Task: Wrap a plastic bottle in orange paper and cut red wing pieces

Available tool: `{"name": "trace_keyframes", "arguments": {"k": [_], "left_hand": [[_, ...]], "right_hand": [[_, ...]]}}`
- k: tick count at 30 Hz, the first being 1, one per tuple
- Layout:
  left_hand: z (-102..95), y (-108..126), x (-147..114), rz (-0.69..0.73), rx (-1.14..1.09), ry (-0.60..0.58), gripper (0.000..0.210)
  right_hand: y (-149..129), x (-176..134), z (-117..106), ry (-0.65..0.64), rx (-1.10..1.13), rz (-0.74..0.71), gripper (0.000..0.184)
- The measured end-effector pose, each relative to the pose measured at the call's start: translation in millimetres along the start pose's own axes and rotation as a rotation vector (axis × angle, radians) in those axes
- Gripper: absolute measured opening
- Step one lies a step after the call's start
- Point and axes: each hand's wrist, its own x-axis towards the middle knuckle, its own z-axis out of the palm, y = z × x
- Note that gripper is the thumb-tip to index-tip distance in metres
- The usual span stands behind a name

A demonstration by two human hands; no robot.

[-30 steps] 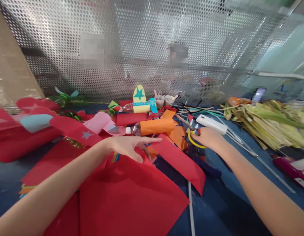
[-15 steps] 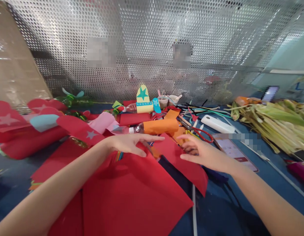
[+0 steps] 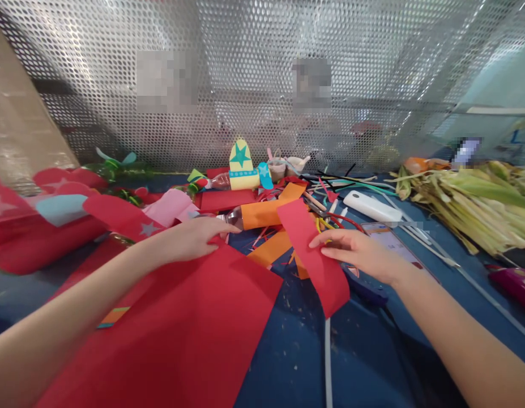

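Note:
My left hand [image 3: 192, 238] grips the far edge of a large red paper sheet [image 3: 194, 328], with the forefinger stretched out past the corner. My right hand [image 3: 355, 249] pinches a narrow red paper strip [image 3: 319, 272] between thumb and fingers. The strip slants across the middle and its near end curls. Beyond it lies a plastic bottle wrapped in orange paper [image 3: 262, 215]. Orange paper scraps [image 3: 273, 247] show in the gap between sheet and strip. The fingers of my left hand are partly hidden behind its back.
Red scissors [image 3: 351, 219], a white device [image 3: 371, 206] and a phone [image 3: 393, 243] lie to the right, near corn husks [image 3: 474, 198]. Red paper-covered bottle crafts [image 3: 54, 238] crowd the left. A yellow craft with a star [image 3: 242, 164] stands before a perforated metal panel [image 3: 254, 68].
The large red sheet has shifted left with my left hand. The red strip now lies apart from it, its far end raised over the orange-wrapped bottle, and my right hand has closed on it.

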Motion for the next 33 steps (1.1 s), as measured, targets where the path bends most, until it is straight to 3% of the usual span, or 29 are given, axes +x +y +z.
{"name": "trace_keyframes", "arguments": {"k": [2,4,5,8,9,12,15,20,23,28,33], "left_hand": [[9.1,11,-4,-0.005,0.013,0.190,0.035],[19.8,30,-8,0.022,-0.197,0.297,0.033],[26.2,40,-10,0.007,-0.378,0.269,0.037],[50.5,68,-10,-0.013,-0.992,-0.061,0.046],[59.8,74,-9,-0.060,-1.106,-0.078,0.046],[85.4,80,-5,-0.117,-1.236,0.034,0.040],[99.7,77,-3,-0.146,-1.253,0.148,0.036],[103.3,76,-3,-0.143,-1.209,0.202,0.036],[105.5,79,-5,-0.159,-1.122,0.286,0.049],[115.6,81,-9,-0.132,-0.921,0.384,0.075],[119.5,77,-8,-0.065,-0.834,0.434,0.071]], "right_hand": [[-3,-2,7,-0.049,0.040,-0.033,0.025],[-5,-4,18,-0.085,0.060,-0.077,0.026],[-6,-5,25,-0.095,0.065,-0.097,0.026],[-6,-9,44,-0.095,0.074,-0.125,0.027],[-5,-11,50,-0.084,0.071,-0.126,0.028],[-1,-13,62,-0.076,0.002,-0.108,0.032],[2,-15,68,-0.152,-0.128,-0.064,0.036],[-7,-21,63,-0.221,-0.226,0.027,0.023],[-17,-32,50,-0.243,-0.358,0.029,0.018],[-22,-57,40,-0.460,-0.593,-0.051,0.008],[-11,-77,45,-0.328,-0.723,-0.019,0.013]]}}
